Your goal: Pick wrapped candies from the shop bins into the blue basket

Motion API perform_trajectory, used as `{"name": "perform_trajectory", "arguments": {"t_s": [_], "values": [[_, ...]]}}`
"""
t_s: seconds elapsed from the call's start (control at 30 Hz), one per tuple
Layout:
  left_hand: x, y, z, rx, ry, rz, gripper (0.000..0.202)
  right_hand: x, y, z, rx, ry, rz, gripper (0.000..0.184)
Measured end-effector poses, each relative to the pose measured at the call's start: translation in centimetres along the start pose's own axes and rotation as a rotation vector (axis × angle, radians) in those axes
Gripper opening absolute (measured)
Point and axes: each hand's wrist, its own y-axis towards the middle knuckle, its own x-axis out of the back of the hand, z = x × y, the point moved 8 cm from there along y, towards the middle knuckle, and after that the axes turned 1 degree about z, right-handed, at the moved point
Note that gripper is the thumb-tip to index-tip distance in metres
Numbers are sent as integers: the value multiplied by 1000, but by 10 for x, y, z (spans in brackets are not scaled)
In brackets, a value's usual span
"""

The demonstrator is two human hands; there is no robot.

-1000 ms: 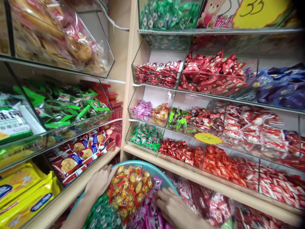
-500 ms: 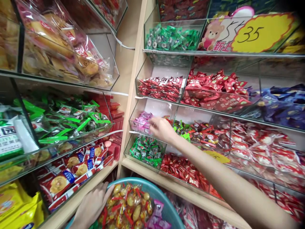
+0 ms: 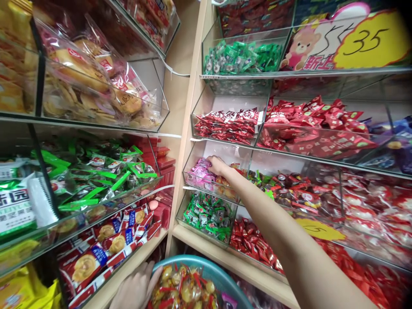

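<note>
My right hand (image 3: 219,165) reaches into a clear bin on the right-hand shelves, its fingers curled at the pink-purple wrapped candies (image 3: 201,171). The fingertips are partly hidden among the wrappers. Lower down, my left hand (image 3: 137,286) grips the left rim of a teal basin (image 3: 222,274), thumb lying on the inner side; its other fingertips are hard to see. Inside the basin are gold candies (image 3: 189,292) in clear wrappers with red strips, and a purple wrapper (image 3: 229,300) shows at their right.
Green-wrapped candies (image 3: 206,214) fill the bin below my right hand, and red packets (image 3: 228,124) the one above. Snack shelves stand at left, with green packets (image 3: 109,167) and a wooden edge (image 3: 128,262). A yellow price sign (image 3: 370,40) hangs upper right.
The view has shifted, so shelves and basin sit lower and further right. My right hand stays at the purple candies, its fingers now deeper among them. The left hand remains at the basin rim.
</note>
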Motion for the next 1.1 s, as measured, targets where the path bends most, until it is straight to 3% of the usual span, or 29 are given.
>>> {"name": "perform_trajectory", "arguments": {"t_s": [0.2,0.33,0.6,0.73,0.83,0.9,0.97,1.03,1.1], "values": [[-3,2,-2,1,27,14,77,0,3,6,72,0,-10,47],[-5,2,-1,11,31,12,78,4,1,9,93,-22,-17,43],[-4,3,2,24,-7,-11,74,27,-9,17,128,-104,-90,38],[0,1,1,21,-16,0,74,46,-27,23,122,-167,-140,34],[4,0,3,24,-60,-38,69,63,-57,34,161,-145,-206,36],[4,0,4,28,-76,-66,66,72,-88,44,211,16,-265,39],[3,0,4,19,-91,-98,63,77,-127,53,242,340,-333,39],[4,1,4,11,-97,-123,62,71,-166,57,188,824,-365,36],[5,1,3,0,-78,-123,63,44,-201,62,29,1376,-297,36]]}}
